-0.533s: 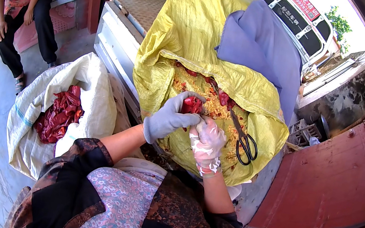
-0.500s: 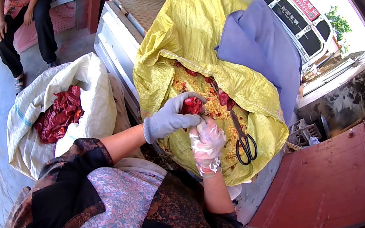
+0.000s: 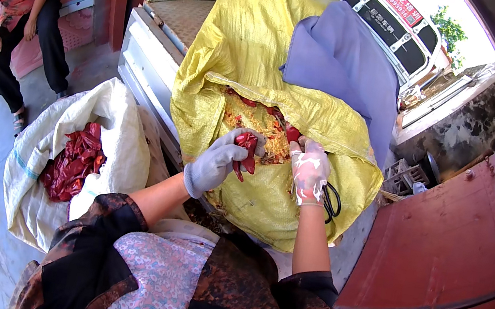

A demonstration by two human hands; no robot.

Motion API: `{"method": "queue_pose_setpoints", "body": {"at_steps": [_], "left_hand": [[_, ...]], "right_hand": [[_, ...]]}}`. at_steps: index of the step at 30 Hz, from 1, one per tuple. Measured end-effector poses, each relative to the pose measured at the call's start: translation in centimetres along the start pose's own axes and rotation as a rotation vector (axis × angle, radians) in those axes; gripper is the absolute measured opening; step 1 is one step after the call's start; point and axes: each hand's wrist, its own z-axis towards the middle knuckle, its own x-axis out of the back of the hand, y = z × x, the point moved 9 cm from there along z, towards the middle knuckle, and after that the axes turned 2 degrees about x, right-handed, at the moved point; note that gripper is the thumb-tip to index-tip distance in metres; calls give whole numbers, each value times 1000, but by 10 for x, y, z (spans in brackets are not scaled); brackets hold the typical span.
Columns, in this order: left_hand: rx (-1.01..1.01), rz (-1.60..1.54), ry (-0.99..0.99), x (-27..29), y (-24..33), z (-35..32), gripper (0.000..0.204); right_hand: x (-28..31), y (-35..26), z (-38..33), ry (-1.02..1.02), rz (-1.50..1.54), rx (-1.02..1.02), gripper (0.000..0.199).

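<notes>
Red dried chilli (image 3: 246, 151) sits pinched in our left hand (image 3: 220, 161), whose grey glove curls shut around it just above the open mouth of the yellow woven sack (image 3: 245, 55). Our right hand (image 3: 309, 170), in a pale stained glove, clenches the black-handled scissors (image 3: 330, 201), its fingers through the loops, the blades hidden behind the hand and pointing toward another red chilli (image 3: 291, 134) lying on the heap of seeds and flakes (image 3: 258, 123) in the sack. We see a blue cloth (image 3: 342, 65) draped over the sack's far side. To our left, a white sack (image 3: 118, 138) holds more red chillies (image 3: 74, 160), and a person (image 3: 23, 16) stands well apart beyond it.
</notes>
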Motion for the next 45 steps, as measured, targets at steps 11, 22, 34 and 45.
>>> {"method": "queue_pose_setpoints", "body": {"at_steps": [11,22,34,45], "left_hand": [[46,-222,48,13,-10,1,33],[251,-145,71,7,-33,4,30],[292,-138,162,-8,-19,-5,37],[243,-29,-70,-16,-27,-2,25]], "right_hand": [[-31,39,17,-216,278,-176,36],[32,-54,-55,-91,223,152,21],[18,-102,-78,-27,5,429,17],[33,-65,-38,-34,954,189,20]]}}
